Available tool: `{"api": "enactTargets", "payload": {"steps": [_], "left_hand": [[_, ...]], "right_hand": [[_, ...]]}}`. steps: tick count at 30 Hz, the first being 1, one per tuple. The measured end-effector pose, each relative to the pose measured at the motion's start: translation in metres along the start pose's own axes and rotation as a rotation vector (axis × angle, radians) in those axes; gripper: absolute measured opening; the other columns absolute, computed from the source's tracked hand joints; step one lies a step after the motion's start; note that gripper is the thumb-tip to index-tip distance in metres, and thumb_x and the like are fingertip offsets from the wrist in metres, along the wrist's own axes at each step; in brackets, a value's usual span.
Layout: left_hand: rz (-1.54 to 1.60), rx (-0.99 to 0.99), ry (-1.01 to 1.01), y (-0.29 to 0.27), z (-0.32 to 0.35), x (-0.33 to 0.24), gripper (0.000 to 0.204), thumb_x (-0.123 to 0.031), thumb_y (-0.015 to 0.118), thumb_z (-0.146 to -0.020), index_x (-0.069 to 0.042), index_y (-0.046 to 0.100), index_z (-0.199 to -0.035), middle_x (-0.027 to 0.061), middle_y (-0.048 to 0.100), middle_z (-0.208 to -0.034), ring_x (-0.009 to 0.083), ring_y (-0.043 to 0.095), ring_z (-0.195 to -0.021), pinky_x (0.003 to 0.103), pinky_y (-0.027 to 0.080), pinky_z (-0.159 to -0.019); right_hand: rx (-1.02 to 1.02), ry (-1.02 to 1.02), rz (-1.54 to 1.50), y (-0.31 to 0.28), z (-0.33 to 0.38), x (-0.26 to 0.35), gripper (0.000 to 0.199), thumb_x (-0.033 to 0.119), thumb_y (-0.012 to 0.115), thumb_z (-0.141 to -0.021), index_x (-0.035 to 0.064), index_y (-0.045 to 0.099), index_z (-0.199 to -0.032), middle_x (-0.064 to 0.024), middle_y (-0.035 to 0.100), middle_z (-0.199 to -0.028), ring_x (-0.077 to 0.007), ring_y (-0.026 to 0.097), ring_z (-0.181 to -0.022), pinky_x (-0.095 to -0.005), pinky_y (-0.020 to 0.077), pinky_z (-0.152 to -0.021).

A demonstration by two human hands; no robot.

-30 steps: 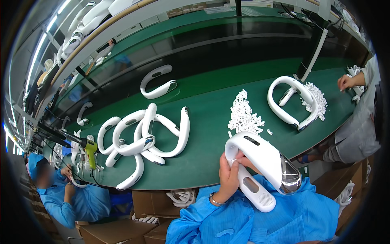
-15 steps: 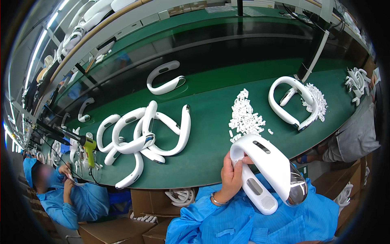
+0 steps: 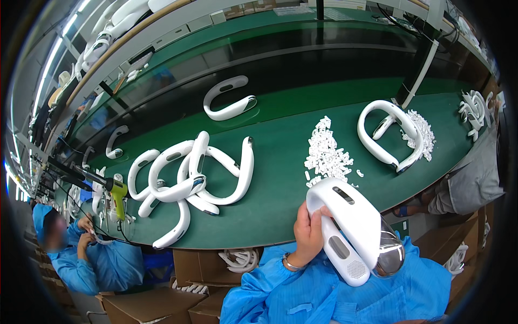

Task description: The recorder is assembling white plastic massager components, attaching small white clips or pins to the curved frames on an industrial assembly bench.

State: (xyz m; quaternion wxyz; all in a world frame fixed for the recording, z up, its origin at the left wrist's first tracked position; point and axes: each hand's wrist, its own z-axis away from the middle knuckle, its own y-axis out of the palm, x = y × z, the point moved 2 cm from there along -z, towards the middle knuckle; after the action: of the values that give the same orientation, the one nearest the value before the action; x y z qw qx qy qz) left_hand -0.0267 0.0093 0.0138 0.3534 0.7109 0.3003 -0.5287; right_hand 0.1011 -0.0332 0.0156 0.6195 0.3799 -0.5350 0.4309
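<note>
A white U-shaped neckband device [image 3: 350,208] is held tilted above the table's near edge. It has a glossy chrome end [image 3: 390,252], dark grey oval inlays and a dotted grille on its lower arm. My left hand [image 3: 308,232] is closed around its bend on the left side. Mostly hidden behind the upper arm is my right hand [image 3: 326,211]; only a fingertip shows in the gap between the arms, against the inner side. Whether that hand pinches anything cannot be seen. Just beyond the device lies a pile of small white plastic pieces [image 3: 327,154].
Several similar neckbands [image 3: 172,189] lie tangled at left on the green table [image 3: 280,216]. Another neckband [image 3: 386,157] rests by a second pile [image 3: 423,135]. A neckband [image 3: 229,113] rides the green belt. A yellow-green power screwdriver [image 3: 117,197] and a co-worker [image 3: 89,256] are at left.
The neckbands on the belt have shifted right. The held device has turned slightly, its chrome end a little further right and lower. Less of my right fingers shows now.
</note>
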Motion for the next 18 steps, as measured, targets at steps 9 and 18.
{"api": "enactTargets", "payload": {"steps": [9, 18], "left_hand": [[0.334, -0.035, -0.705, -0.018, -0.025, 0.023, 0.024, -0.021, 0.049, -0.096, -0.004, 0.046, -0.113, 0.0129, 0.062, -0.086, 0.0242, 0.065, -0.068, 0.039, 0.057, -0.055], [0.251, 0.1, -0.606, -0.031, -0.045, 0.003, 0.026, -0.015, 0.048, -0.094, 0.004, 0.048, -0.112, 0.0191, 0.065, -0.096, 0.0204, 0.063, -0.066, 0.029, 0.052, -0.056]], "right_hand": [[-0.283, -0.123, 0.366, -0.054, -0.001, 0.015, 0.015, 0.004, 0.064, -0.078, -0.0001, 0.064, -0.093, -0.0075, 0.064, -0.073, -0.0136, 0.061, -0.066, -0.0256, 0.0487, -0.061], [-0.903, -0.346, 0.657, -0.184, 0.046, 0.026, 0.006, 0.002, 0.062, -0.078, -0.0008, 0.064, -0.084, -0.0069, 0.062, -0.067, -0.0119, 0.058, -0.054, -0.0256, 0.0446, -0.05]]}}
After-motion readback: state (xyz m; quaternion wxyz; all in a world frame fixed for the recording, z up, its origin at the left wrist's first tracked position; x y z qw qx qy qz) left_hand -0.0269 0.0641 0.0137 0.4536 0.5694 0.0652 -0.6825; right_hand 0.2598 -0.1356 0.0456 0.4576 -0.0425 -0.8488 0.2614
